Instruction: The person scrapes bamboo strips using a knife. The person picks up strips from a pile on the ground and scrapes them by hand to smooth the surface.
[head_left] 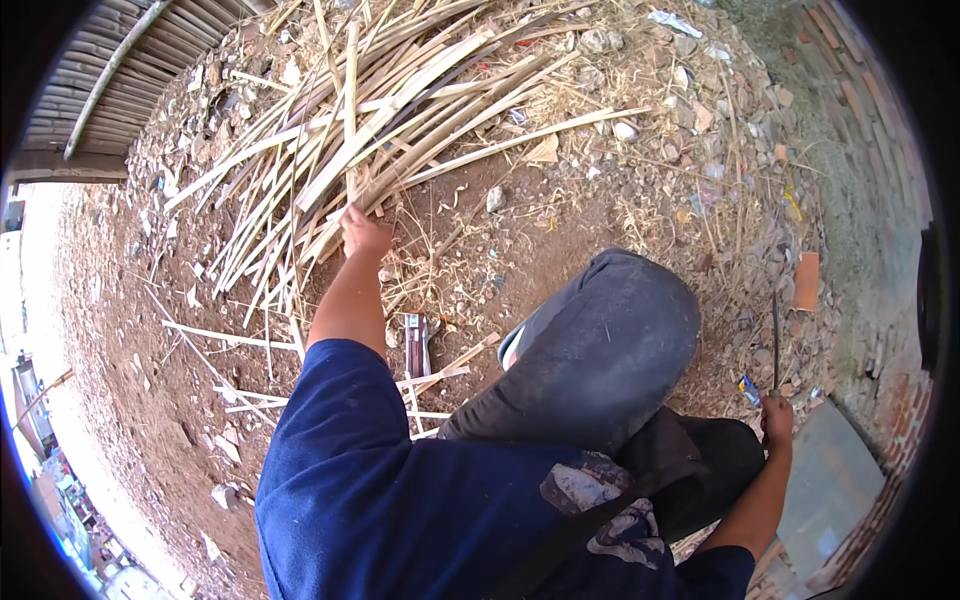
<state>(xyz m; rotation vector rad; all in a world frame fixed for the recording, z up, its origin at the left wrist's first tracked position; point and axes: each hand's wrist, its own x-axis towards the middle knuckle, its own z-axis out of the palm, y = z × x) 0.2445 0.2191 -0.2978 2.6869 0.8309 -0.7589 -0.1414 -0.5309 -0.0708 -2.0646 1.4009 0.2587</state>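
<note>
My left hand (366, 234) reaches forward to the near ends of a heap of split bamboo strips (400, 110). Its fingers are closed at the lower end of a pale upright strip (351, 120); the exact grip is partly hidden. Far off to the right, my right hand (777, 420) is wrapped round the near end of a long, thin, dark blade (775, 340), which points away from me. The blade looks edge-on, so its full shape does not show. A small blue and yellow wrapper (748, 389) lies beside that hand.
My bent knee (630, 340) stands between the hands. Loose strips (230, 338) lie at the left, and a dark, flat object (416, 345) rests below my left hand. Stones and shavings litter the ground. A brick wall (870, 120), an orange tile (806, 281) and a grey slab (835, 490) border the right.
</note>
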